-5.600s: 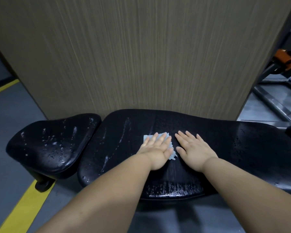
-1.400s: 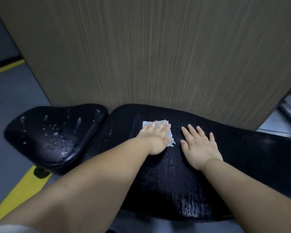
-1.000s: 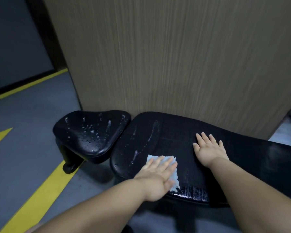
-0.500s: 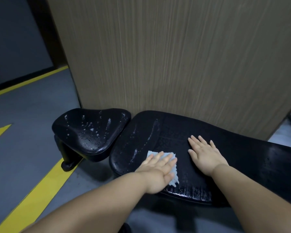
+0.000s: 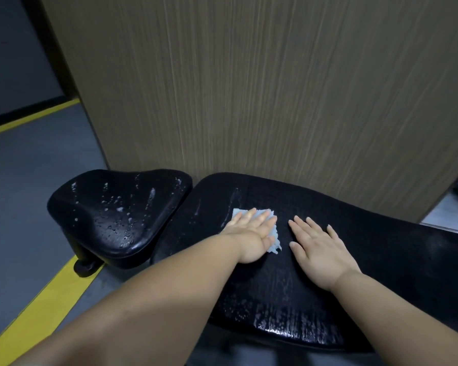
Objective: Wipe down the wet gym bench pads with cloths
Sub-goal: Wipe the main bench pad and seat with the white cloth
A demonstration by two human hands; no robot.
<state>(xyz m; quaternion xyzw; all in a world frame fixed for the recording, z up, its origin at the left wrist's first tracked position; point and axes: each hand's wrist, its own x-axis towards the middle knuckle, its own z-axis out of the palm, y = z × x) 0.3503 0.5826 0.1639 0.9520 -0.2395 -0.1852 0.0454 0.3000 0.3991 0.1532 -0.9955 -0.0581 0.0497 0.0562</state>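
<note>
Black bench pad (image 5: pixel 381 247): cloth (image 5: pixel 273 233) under flat left hand (image 5: pixel 251 233); right hand (image 5: pixel 317 249) flat beside, empty.

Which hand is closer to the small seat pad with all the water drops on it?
Left. The left hand presses the blue cloth on the long bench pad, not far from the seat pad; the right hand lies flat on the same pad, farther away.
</note>
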